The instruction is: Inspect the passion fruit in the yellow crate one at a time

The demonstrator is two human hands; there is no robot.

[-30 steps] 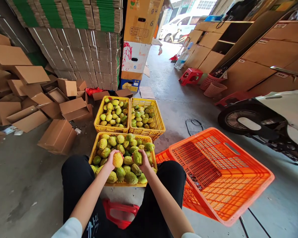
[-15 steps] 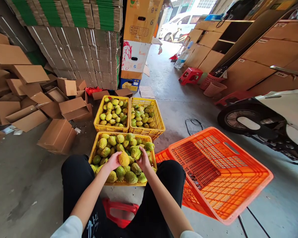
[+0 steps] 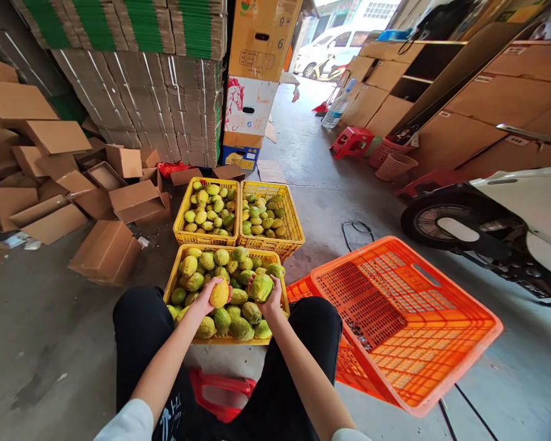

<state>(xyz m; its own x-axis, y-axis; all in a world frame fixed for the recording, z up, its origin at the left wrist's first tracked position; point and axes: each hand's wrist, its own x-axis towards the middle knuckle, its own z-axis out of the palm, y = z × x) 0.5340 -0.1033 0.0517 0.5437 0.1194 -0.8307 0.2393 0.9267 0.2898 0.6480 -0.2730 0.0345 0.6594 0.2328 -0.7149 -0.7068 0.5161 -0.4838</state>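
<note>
My left hand (image 3: 206,300) is closed around a yellow oval fruit (image 3: 219,294) with lumpy, ridged skin. In my right hand (image 3: 272,301) lies a rounder yellow-green fruit (image 3: 261,288) of a similar kind, with the fingers curled around its side and partly hidden beneath it. Both hands are over a yellow plastic crate (image 3: 229,342) between my knees. It is filled with many green and yellow fruits (image 3: 242,329), and the held ones are lifted just above the pile.
Beyond stand two more yellow crates, a left one (image 3: 178,236) and a right one (image 3: 298,229), both holding fruit. Tilted orange crates (image 3: 441,343) sit at right near a motorbike wheel (image 3: 429,226). Cardboard boxes (image 3: 105,251) litter the left floor. A red stool (image 3: 220,392) is below me.
The two hands have moved slightly apart. My left hand has shifted a little left with the yellow fruit; my right hand has turned its green fruit and brought it right.
</note>
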